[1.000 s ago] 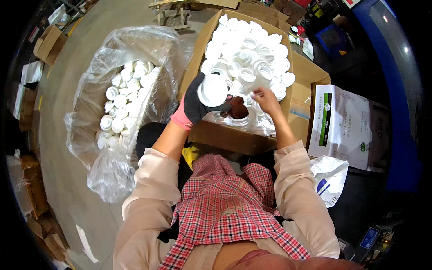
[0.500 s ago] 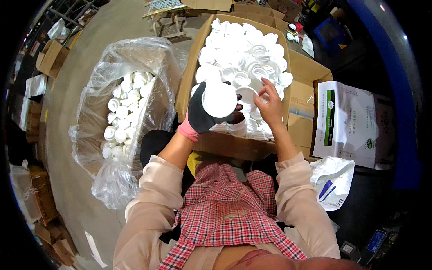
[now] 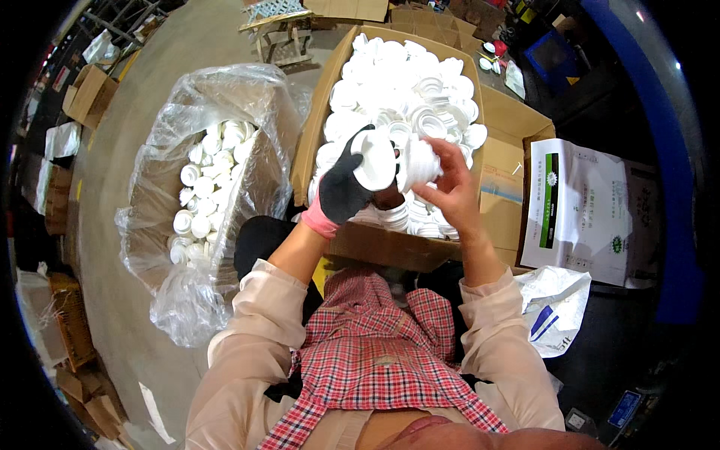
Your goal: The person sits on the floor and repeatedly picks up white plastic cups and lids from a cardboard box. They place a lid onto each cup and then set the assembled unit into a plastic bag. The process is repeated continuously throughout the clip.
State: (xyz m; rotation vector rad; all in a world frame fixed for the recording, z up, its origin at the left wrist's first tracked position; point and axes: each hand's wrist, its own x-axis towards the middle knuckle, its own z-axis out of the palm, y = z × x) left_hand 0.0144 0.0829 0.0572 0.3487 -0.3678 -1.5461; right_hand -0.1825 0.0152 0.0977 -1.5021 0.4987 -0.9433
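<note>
My left hand (image 3: 343, 189), in a black glove with a pink cuff, grips a round white plastic cap (image 3: 373, 160) by its rim, tilted on edge. Close beside it, my bare right hand (image 3: 456, 187) has its fingers curled around a ribbed white plastic piece (image 3: 420, 163), slightly blurred. Whether the two pieces touch is hard to tell. Both hands are above the near part of a cardboard box (image 3: 315, 97) heaped with similar white caps (image 3: 390, 71).
To the left stands a box lined with a clear plastic bag (image 3: 161, 142), holding more white caps (image 3: 202, 202). On the right are an open box flap (image 3: 502, 161), a printed white carton (image 3: 577, 210) and a crumpled white bag (image 3: 562, 307). Far back is a small stand (image 3: 281, 34).
The cap in my left hand has turned from facing up to standing tilted. My right hand has shifted slightly down and now holds a ribbed piece against or beside it.
</note>
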